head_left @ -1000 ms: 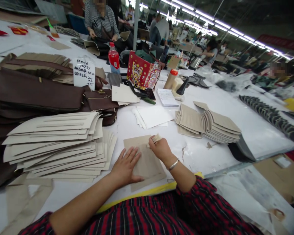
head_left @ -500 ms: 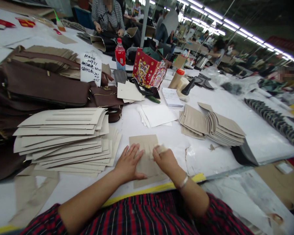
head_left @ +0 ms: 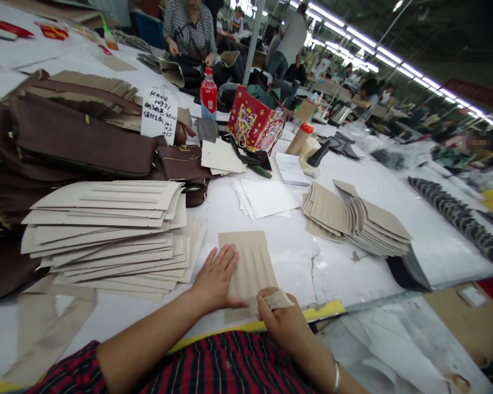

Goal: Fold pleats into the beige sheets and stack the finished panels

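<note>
A beige panel (head_left: 252, 260) with several raised lengthwise ridges lies on the white table in front of me. My left hand (head_left: 217, 276) rests flat on its left side, fingers spread. At the panel's lower right, near the table edge, my right hand (head_left: 277, 312) is closed round a small folded beige piece (head_left: 279, 299). Left of my hands stands a tall stack of pale panels (head_left: 115, 235), the top one ridged too. Several white sheets (head_left: 267, 198) lie just beyond the panel.
Brown bags (head_left: 82, 137) fill the left side. Farther back are a red-capped bottle (head_left: 208, 96), a red patterned box (head_left: 254, 120) and a notepad (head_left: 291, 168). Fanned brown pieces (head_left: 357, 219) lie right. A person (head_left: 191, 33) works across the table.
My right hand has moved down along the panel toward the table's near edge, uncovering more ridges. My left hand stays on the panel. In the background, a standing person has straightened up.
</note>
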Action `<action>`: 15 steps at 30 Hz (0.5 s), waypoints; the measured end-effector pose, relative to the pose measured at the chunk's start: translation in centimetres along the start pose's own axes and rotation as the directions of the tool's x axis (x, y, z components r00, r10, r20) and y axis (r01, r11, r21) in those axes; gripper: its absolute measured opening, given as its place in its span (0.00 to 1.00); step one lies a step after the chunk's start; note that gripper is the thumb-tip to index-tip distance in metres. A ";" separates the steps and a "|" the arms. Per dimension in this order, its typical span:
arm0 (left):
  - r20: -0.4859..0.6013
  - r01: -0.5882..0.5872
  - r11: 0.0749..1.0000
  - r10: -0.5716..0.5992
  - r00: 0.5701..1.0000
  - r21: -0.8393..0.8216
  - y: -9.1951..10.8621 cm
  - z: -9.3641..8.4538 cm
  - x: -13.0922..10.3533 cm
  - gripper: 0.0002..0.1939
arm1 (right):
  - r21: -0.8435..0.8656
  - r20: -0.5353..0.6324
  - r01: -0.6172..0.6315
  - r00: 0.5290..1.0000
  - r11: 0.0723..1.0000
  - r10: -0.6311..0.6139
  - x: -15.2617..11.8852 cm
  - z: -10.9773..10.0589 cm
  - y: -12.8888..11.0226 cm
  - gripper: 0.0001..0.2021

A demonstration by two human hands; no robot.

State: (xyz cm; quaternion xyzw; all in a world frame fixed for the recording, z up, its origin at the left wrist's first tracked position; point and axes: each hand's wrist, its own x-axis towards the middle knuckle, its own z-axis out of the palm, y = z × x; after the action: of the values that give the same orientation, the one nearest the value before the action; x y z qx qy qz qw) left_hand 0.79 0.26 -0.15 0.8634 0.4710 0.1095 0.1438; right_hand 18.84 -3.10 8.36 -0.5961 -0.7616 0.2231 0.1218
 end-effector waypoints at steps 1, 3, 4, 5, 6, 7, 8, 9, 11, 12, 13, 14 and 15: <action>-0.003 0.002 1.000 -0.002 1.000 0.001 0.0 0.0 0.0 0.58 | -0.011 -0.073 0.002 0.997 1.000 -0.003 0.1 0.0 0.2 0.14; 0.006 0.002 1.000 -0.002 1.000 0.005 0.0 0.0 0.0 0.59 | -0.030 -0.213 -0.019 0.977 0.999 0.012 2.6 0.0 0.6 0.13; 0.014 0.001 1.000 -0.001 1.000 0.006 0.0 0.0 0.0 0.60 | -0.031 -0.243 -0.037 0.970 0.999 0.029 4.5 0.0 0.7 0.14; 0.020 0.000 1.000 0.000 1.000 0.008 0.0 -0.1 0.0 0.60 | -0.030 -0.232 -0.066 0.971 0.997 0.058 6.2 -0.1 0.7 0.14; 0.025 0.001 1.000 -0.001 1.000 0.009 0.0 -0.1 0.0 0.60 | -0.027 -0.198 -0.094 0.976 0.995 0.087 7.5 -0.2 0.6 0.15; 0.027 0.003 1.000 -0.003 1.000 0.008 0.0 -0.2 0.0 0.60 | -0.024 -0.148 -0.118 0.982 0.993 0.114 8.0 -0.3 0.4 0.16; 0.026 0.006 1.000 -0.006 1.000 0.004 0.1 -0.2 0.0 0.60 | -0.021 -0.090 -0.137 0.987 0.990 0.135 7.7 -0.4 0.2 0.17; 0.025 0.009 1.000 -0.009 1.000 -0.001 0.1 -0.2 0.0 0.60 | -0.015 -0.032 -0.145 0.989 0.989 0.144 6.7 -0.5 0.0 0.18; 0.020 0.010 1.000 -0.010 1.000 -0.013 0.0 -0.2 0.0 0.60 | 0.005 0.068 -0.134 0.989 0.991 0.134 3.9 -0.6 -0.6 0.19; 0.016 0.008 1.000 -0.008 1.000 -0.017 0.0 -0.1 0.0 0.60 | 0.017 0.099 -0.124 0.988 0.992 0.122 2.8 -0.6 -0.8 0.19; 0.012 0.006 1.000 -0.006 1.000 -0.018 0.0 -0.1 0.0 0.60 | 0.029 0.102 -0.114 0.989 0.993 0.110 2.3 -0.6 -1.1 0.19; 0.008 0.005 1.000 -0.005 1.000 -0.018 0.0 0.0 0.0 0.61 | 0.035 0.075 -0.104 0.992 0.994 0.101 2.5 -0.6 -1.3 0.18; 0.005 0.005 1.000 -0.005 1.000 -0.018 0.0 0.0 0.0 0.61 | 0.031 0.025 -0.100 0.995 0.994 0.100 3.2 -0.5 -1.5 0.17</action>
State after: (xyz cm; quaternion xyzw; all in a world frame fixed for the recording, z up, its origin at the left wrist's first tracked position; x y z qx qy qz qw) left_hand 0.77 0.24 -0.18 0.8613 0.4716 0.1111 0.1531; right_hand 16.91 -0.21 9.29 -0.6288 -0.7284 0.2484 0.1112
